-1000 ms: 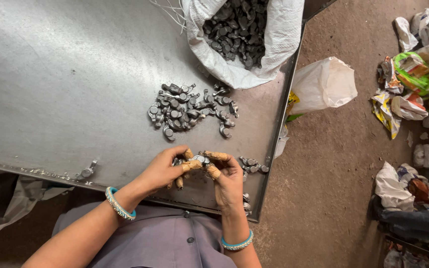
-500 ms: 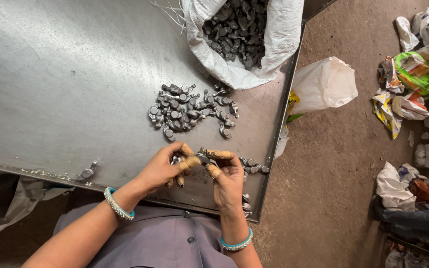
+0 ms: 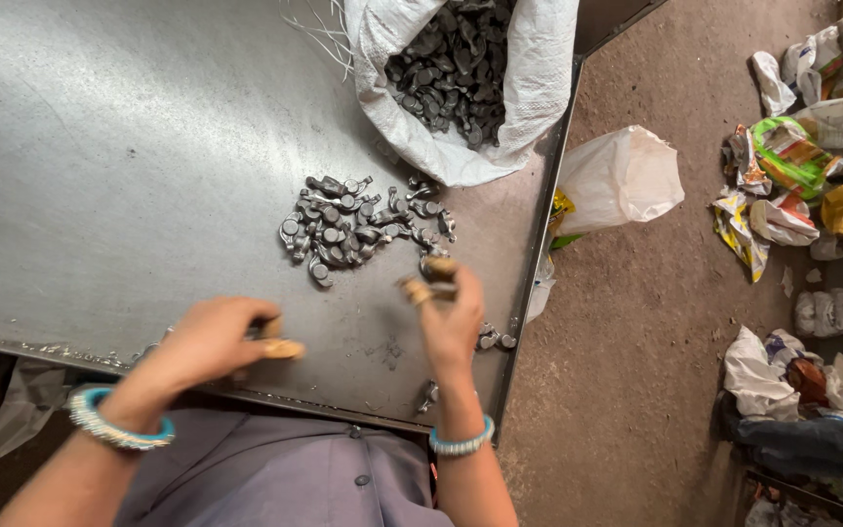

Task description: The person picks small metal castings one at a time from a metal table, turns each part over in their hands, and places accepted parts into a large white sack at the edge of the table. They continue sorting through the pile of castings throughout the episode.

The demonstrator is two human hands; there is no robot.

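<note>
A pile of small dark metal parts (image 3: 353,229) lies on the grey sheet-metal table (image 3: 100,146). My right hand (image 3: 451,317) reaches up to the pile's right edge, and its taped fingertips pinch one metal part (image 3: 438,274). Near the table's front edge, left of the right hand, my left hand (image 3: 212,342) has its taped fingers curled in. Whether it holds anything is hidden. Each wrist wears a blue bangle.
A white sack (image 3: 539,59) full of the same dark parts stands open at the table's far right corner. A few loose parts (image 3: 495,340) lie by the right rim. On the dirt floor to the right are a white bag (image 3: 626,176) and crumpled wrappers (image 3: 792,176).
The hands were together at the front edge over a few parts. My left hand has since moved left along the edge, and my right hand has moved up to the pile.
</note>
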